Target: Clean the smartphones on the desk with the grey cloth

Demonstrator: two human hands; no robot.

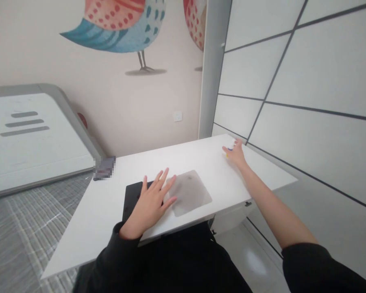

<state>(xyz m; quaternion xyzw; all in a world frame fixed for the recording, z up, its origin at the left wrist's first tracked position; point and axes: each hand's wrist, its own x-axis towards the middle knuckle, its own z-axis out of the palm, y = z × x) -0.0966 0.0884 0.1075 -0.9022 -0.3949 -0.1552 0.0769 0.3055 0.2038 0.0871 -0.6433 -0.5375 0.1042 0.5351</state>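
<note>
Curling, the right hand [237, 154] touches a blue-yellow object [230, 149]; the left hand [149, 205] lies spread by a grey mat [190, 193].

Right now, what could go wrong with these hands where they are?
The right hand is at a small yellow-and-blue item near the far edge of the white desk, so it could be knocked off. The left hand spans the black pad and grey mat, which might slide.
</note>
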